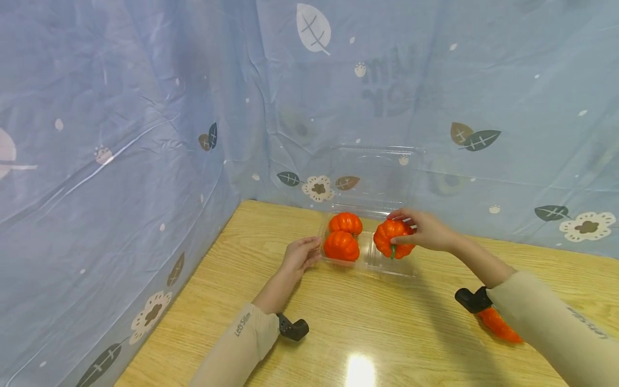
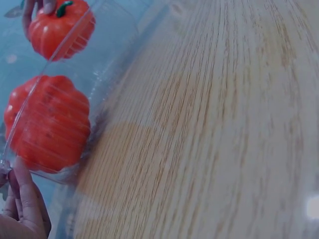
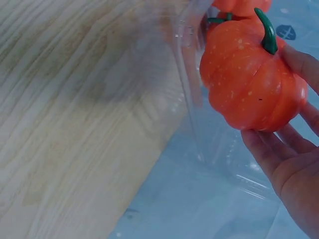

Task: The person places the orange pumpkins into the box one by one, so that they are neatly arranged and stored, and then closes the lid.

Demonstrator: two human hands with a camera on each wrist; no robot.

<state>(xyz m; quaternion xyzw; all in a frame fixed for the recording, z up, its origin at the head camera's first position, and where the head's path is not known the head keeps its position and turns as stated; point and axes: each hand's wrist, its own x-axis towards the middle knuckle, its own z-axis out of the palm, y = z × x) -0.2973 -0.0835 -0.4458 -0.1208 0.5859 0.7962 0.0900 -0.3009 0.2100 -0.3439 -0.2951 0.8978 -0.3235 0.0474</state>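
Observation:
Over the right half of a clear plastic box, my right hand grips an orange toy pumpkin, its green stem pointing toward me. Thumb and fingers wrap around the pumpkin's side in the right wrist view. Two more orange pumpkins, a rear pumpkin and a front pumpkin, sit in the left half of the box. My left hand holds the box by its left edge, fingers and thumb at the rim. The box's transparent lid stands raised at the back.
An orange object lies on the wooden table at the right, partly hidden under my right sleeve and the black wrist camera. Blue patterned cloth hangs along the left side and behind the table.

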